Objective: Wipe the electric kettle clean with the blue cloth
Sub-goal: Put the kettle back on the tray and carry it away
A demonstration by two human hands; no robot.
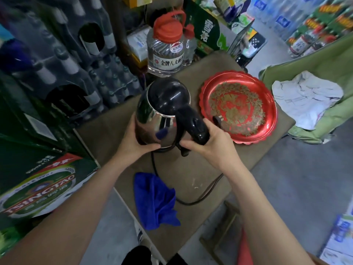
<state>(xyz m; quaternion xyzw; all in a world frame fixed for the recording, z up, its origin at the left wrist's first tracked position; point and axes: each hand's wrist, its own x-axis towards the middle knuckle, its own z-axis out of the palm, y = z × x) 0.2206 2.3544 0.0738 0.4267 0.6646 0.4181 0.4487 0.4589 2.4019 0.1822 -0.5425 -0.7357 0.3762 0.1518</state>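
The electric kettle point(158, 115), shiny steel with a black lid and black handle, stands on a small table covered in brown cloth point(191, 165). My left hand point(136, 139) cups the lower left side of its steel body. My right hand point(208, 138) is wrapped around the black handle. The blue cloth point(155, 199) lies crumpled on the table's near edge, below the kettle, held by neither hand. Its blue reflection shows in the kettle's steel side. A black power cord point(198, 197) runs from under the kettle across the table.
A red and gold patterned plate point(267, 104) sits right of the kettle. Behind it stand clear jugs with red caps point(168, 44). Beer crates point(42, 188) and bottled water packs crowd the left. A white rag point(307, 98) lies on a green-covered surface at right.
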